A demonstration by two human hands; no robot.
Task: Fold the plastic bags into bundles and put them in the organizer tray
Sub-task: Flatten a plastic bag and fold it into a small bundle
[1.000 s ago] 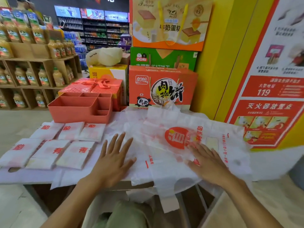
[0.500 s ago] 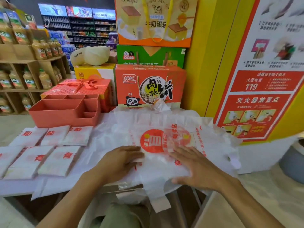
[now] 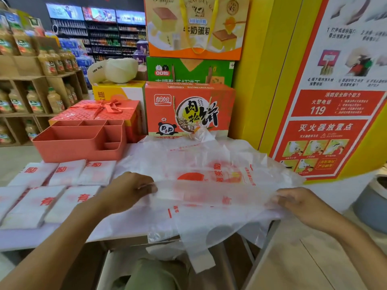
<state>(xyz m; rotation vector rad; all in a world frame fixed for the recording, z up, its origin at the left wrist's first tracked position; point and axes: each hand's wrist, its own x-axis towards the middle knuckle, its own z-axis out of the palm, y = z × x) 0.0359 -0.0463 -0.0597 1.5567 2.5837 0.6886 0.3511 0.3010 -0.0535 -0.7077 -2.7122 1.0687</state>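
At the near edge of the counter (image 3: 25, 237), my left hand (image 3: 129, 191) and right hand (image 3: 297, 204) each have a grip pinched on the plastic bag (image 3: 209, 185) by its lifted edge. This is the first fold, I judge; next it needs laying over flat. Bundles (image 3: 52, 203) marked 有 lie left, before the organizer tray (image 3: 73, 149). The box (image 3: 188, 114) reads 肉松饼, the poster (image 3: 326, 105) 119.

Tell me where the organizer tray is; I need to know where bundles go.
In the head view, the orange organizer tray sits left of centre, behind the folded bag bundles and in front of the ribboned red gift box.
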